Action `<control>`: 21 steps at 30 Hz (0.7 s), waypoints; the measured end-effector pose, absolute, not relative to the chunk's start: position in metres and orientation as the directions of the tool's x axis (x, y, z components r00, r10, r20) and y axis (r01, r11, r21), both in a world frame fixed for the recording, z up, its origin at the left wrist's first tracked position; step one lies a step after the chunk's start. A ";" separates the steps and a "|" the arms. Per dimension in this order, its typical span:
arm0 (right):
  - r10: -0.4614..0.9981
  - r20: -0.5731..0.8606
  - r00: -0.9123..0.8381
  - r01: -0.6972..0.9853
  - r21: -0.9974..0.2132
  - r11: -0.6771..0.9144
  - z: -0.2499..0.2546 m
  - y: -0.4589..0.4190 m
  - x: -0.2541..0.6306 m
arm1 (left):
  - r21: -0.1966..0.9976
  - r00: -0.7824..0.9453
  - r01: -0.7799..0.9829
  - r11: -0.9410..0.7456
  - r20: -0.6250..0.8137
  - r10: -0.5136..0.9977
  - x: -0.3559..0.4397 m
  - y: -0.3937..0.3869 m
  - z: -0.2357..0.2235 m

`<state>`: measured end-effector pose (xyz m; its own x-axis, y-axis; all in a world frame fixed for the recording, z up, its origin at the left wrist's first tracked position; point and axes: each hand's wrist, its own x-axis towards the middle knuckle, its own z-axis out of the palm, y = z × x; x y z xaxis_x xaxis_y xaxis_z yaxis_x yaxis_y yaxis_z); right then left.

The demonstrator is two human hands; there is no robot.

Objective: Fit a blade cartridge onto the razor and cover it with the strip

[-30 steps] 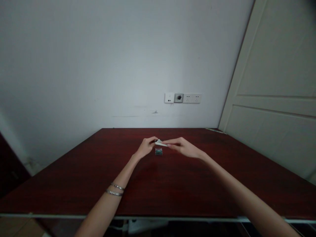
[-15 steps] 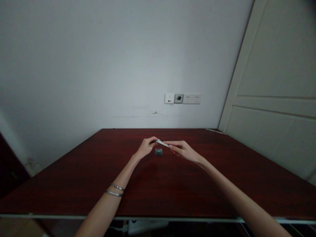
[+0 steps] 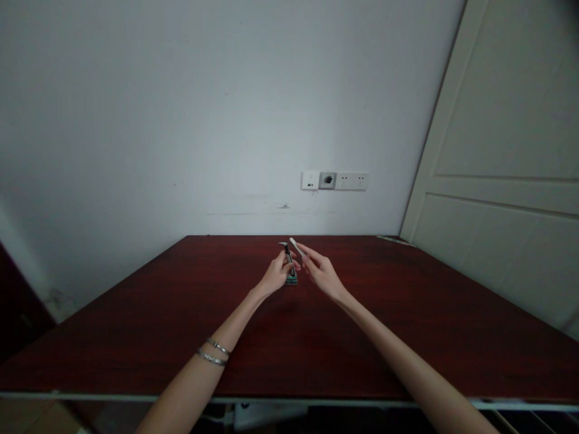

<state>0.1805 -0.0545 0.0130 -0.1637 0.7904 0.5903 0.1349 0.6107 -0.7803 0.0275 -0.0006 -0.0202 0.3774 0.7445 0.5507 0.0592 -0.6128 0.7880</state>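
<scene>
No words or numbers are clear enough to read on the dark thing (image 3: 288,256) that the left hand (image 3: 274,275) grips, the white stick (image 3: 296,246) the right hand (image 3: 324,275) grips, the little green thing (image 3: 291,281) just below, or the wall sockets (image 3: 352,181) beyond.

Homelike setting, reddish table (image 3: 289,349), wall sockets (image 3: 352,181), panelling (image 3: 502,132)

Small green case (image 3: 292,281) on dark-red table (image 3: 307,343).

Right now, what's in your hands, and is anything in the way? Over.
Left fingers gripping razor-like tool, head up. Right fingers gripping white stick, tip near tool. Possible obstacle: small box by tool's lower end; contact unclear.
</scene>
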 end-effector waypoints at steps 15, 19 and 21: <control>0.651 0.731 -0.203 0.267 -0.598 0.755 0.012 -0.062 0.173 | 0.789 0.376 0.114 -0.603 0.528 0.762 0.027 -0.008 -0.014; 0.662 0.730 -0.170 0.311 -0.598 0.739 0.010 -0.062 0.176 | 0.817 0.381 0.079 -0.572 0.505 0.774 0.026 -0.008 -0.014; 0.669 0.729 -0.142 0.321 -0.605 0.728 0.010 -0.061 0.177 | 0.830 0.377 0.067 -0.554 0.493 0.784 0.026 -0.007 -0.015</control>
<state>0.1768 -0.0608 0.0099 -0.1424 0.6692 0.7293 0.3214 0.7282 -0.6054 0.0259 -0.0071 -0.0153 0.3770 0.7839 0.4933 0.0667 -0.5542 0.8297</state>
